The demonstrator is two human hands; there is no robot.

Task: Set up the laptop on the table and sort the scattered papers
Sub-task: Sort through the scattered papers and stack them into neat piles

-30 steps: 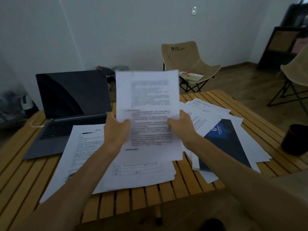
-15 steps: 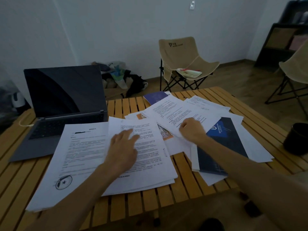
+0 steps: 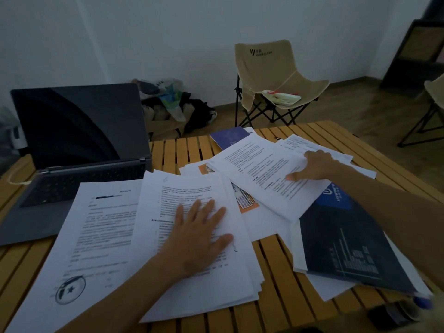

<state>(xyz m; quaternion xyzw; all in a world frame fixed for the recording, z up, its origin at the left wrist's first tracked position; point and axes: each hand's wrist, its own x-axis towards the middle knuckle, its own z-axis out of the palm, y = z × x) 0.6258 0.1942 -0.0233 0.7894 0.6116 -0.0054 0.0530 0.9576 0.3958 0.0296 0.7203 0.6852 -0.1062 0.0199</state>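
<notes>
An open grey laptop [image 3: 79,145] with a dark screen stands at the left of the slatted wooden table [image 3: 283,306]. My left hand [image 3: 199,234] lies flat, fingers spread, on a stack of printed papers [image 3: 192,280] at the front middle. Left of the stack lies a stamped sheet [image 3: 96,236], partly over the laptop's front edge. My right hand [image 3: 314,167] grips the right edge of a tilted printed sheet [image 3: 259,169], thumb on top. Under that sheet are an orange leaflet [image 3: 247,203], more white papers and a dark blue brochure [image 3: 348,241]. A purple booklet [image 3: 228,138] lies behind.
A beige folding chair [image 3: 271,75] with a tray on its seat stands behind the table. Bags [image 3: 168,104] are piled by the wall. A second chair [image 3: 432,104] and a dark shelf [image 3: 418,44] are at the right. A white cable [image 3: 16,181] runs to the laptop.
The sheets that both hands held up a second ago now lie on the front stack. My left hand has flattened on them. My right hand moved right onto the tilted sheet.
</notes>
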